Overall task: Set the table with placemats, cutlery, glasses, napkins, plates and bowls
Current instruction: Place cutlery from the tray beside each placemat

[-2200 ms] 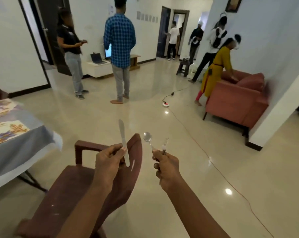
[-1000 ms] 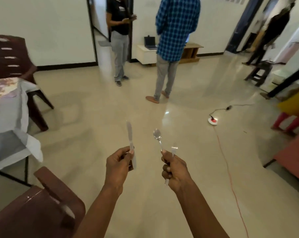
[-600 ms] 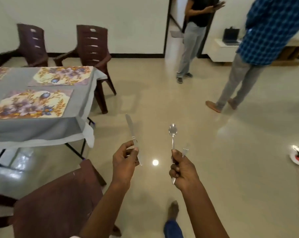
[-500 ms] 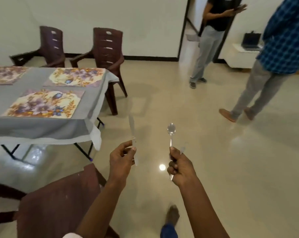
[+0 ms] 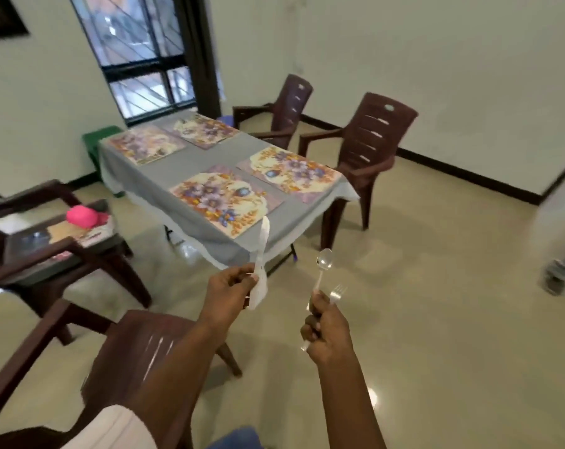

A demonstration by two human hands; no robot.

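Pinching a clear plastic knife (image 5: 261, 254) by its handle, the left hand (image 5: 231, 288) holds it upright short of the grey-clothed table's (image 5: 307, 217) near corner. The right hand (image 5: 326, 332) wraps a clear plastic spoon (image 5: 324, 260) and fork (image 5: 338, 290). All look light, brittle and slick, so the handles suit gripping.

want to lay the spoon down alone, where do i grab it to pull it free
Pinch the spoon by its bare stem just under the bowl, coming from above: it stands upright out of the right hand, whose fist hides the lower handle beside the fork.
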